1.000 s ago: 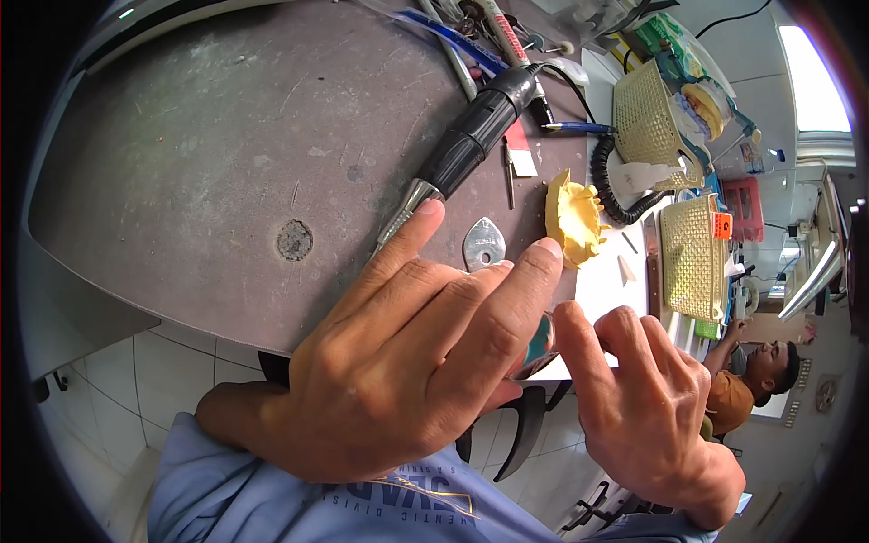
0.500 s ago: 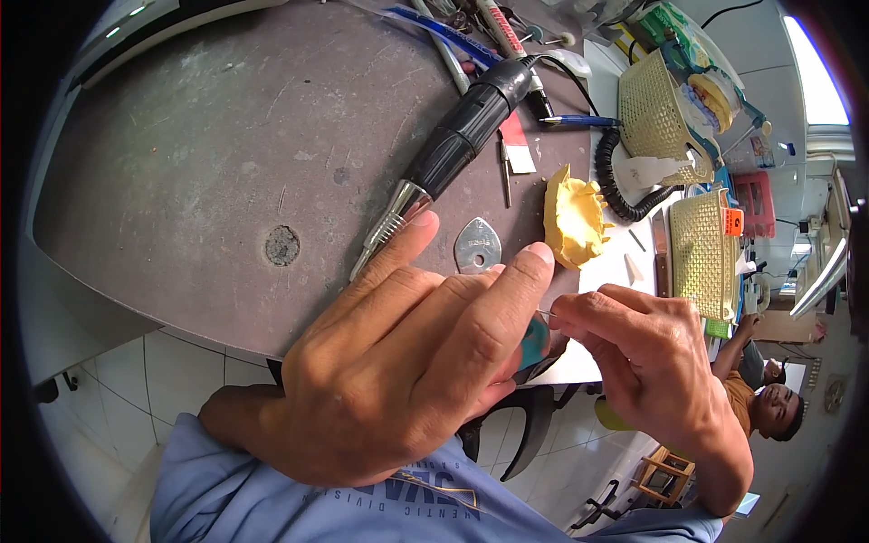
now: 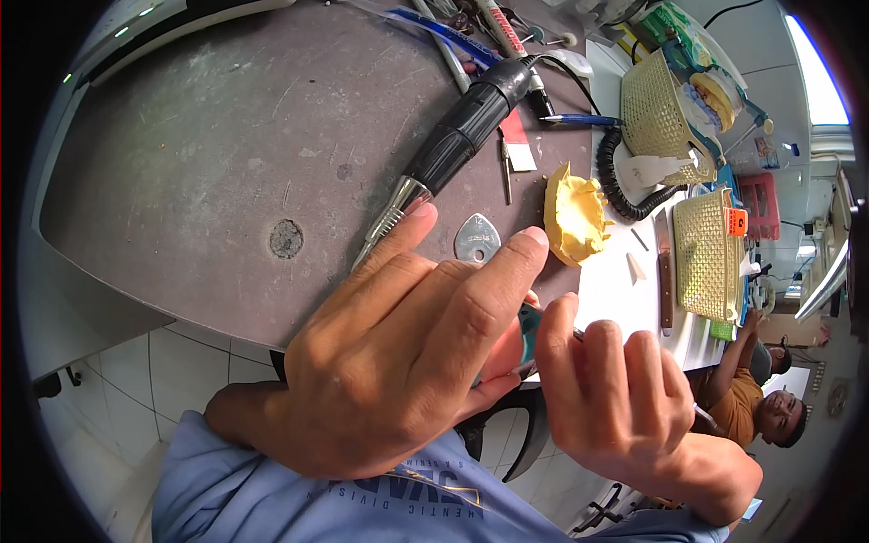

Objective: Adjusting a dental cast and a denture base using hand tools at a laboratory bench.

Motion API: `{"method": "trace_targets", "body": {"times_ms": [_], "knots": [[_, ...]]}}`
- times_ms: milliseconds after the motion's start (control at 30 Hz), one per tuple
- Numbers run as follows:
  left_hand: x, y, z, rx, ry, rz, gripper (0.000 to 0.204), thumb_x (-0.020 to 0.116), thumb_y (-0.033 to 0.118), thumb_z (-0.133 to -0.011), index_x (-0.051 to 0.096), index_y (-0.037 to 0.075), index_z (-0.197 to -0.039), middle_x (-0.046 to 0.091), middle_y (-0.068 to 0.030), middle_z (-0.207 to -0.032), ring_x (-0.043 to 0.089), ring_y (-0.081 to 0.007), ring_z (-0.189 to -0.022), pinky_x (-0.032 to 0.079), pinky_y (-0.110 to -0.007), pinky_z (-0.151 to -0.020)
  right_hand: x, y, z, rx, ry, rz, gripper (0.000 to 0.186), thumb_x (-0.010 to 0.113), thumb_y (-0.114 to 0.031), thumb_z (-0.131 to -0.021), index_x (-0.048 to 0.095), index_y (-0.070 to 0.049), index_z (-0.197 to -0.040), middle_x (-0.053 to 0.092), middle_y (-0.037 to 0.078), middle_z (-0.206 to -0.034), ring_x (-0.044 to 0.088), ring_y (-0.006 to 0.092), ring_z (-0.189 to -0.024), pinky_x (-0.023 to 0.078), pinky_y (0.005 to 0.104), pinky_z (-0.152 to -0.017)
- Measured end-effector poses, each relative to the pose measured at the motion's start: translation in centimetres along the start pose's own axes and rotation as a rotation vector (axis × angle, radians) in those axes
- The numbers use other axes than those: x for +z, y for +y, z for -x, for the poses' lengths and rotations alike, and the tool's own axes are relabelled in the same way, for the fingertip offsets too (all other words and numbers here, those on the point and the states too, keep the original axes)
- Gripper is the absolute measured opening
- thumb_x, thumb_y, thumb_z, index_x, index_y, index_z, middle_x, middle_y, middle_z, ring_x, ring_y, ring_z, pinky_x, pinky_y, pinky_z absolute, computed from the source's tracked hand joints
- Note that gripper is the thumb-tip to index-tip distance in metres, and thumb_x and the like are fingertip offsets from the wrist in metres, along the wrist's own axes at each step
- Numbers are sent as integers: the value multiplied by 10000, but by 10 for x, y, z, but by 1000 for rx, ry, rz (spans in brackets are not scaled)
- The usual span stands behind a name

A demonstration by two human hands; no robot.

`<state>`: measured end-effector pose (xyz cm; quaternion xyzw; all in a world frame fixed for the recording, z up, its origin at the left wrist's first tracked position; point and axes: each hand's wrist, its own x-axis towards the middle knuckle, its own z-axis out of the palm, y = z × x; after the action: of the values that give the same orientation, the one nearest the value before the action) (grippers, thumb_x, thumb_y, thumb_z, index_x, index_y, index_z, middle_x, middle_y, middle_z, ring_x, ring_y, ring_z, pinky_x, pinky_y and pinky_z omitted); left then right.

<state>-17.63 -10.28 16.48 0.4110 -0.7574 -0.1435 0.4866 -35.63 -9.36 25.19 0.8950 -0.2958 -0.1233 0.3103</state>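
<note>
My left hand [image 3: 398, 371] is closed around a small pink and teal piece [image 3: 509, 351], mostly hidden under its fingers; the kind of piece is unclear. Its index finger reaches toward a yellow plaster dental model [image 3: 577, 222], while the little finger lies by the silver nose of a black rotary handpiece [image 3: 466, 127]. My right hand [image 3: 620, 398] has its fingers curled round a slim metal hand tool [image 3: 704, 416], showing only at the finger gap and beyond the palm. A drop-shaped metal plate [image 3: 477, 235] with a small hole lies past my left knuckles.
On the grey-brown bench [image 3: 199, 163], a bur [image 3: 506, 172], a blue pen [image 3: 579, 119] and a marker [image 3: 507, 36] lie beyond the handpiece. Cream baskets [image 3: 706, 258] and a coiled black cord [image 3: 608, 181] stand to the right. A brown-handled knife [image 3: 666, 290] lies nearby. Another person [image 3: 742, 398] sits farther right.
My right hand has moved down, away from the left fingertips, and turned, its fingers now curled round the tool. More of the pink and teal piece shows. My left hand has barely shifted.
</note>
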Motion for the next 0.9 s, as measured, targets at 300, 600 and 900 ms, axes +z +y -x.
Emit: {"method": "trace_targets", "body": {"times_ms": [300,600,900], "knots": [[-1,-2,0,27,-9,-1,889,935,212,-548,504,-6,-1294,687,-116,-1141,718,-246,-886,477,-550,-1002,-4,33,-16,172,-302,-682,279,631,44,-792,605,-68,-1045,573,89,-725,610,269,-557,482,366,-489],[2,-2,3,35,-3,-33,916,944,190,-510,508,-2,-1292,661,-99,-1205,713,-257,-858,490,-540,-999,22,51,-18,251,-322,-1317,61,584,13,-896,609,-8,-947,675,139,-769,652,342,-646,504,388,-612],[-2,-2,3,36,-23,-8,908,947,165,-505,513,-2,-1286,671,-113,-1179,717,-259,-885,490,-539,-998,36,63,-20,257,-522,-1543,117,549,-83,-964,638,-8,-954,679,130,-788,663,299,-684,489,358,-612]]}}
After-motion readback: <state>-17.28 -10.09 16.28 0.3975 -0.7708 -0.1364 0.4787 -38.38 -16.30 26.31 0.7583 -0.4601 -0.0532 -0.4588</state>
